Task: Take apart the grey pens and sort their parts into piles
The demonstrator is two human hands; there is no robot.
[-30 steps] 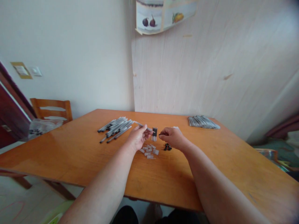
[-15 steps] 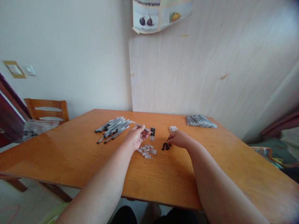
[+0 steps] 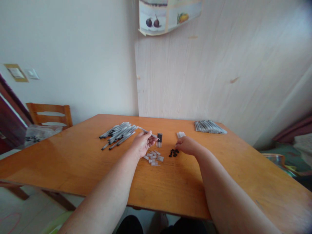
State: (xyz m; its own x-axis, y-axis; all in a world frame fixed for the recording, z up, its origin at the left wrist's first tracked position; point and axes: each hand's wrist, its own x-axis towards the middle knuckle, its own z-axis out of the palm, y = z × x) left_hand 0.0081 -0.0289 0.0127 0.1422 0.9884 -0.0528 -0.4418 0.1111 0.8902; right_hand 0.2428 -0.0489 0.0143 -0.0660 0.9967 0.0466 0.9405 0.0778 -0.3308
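My left hand [image 3: 143,144] is closed around a thin clear pen barrel [image 3: 153,135], which it holds slantwise above the table, its light tip pointing right. My right hand [image 3: 187,145] hovers over a small heap of black plugs [image 3: 173,153], fingertips pinched together; whatever they hold is hidden or too small to make out. Below the left hand lie several clear pen caps [image 3: 154,158]. Between the hands is a row of dark ink refills [image 3: 159,139] with pale ends. Just behind the right hand sit several whitish thin sticks [image 3: 180,134].
A loose pile of clear pens with black ends [image 3: 120,133] lies to the left on the wooden table [image 3: 80,159]. At the far right is a packed bundle of similar pens [image 3: 210,126]. A wooden chair [image 3: 50,113] with a plastic bag [image 3: 41,133] stands beyond the left edge.
My right hand has barely shifted at the edge of the black plugs. The left hand keeps the pen barrel in the same place.
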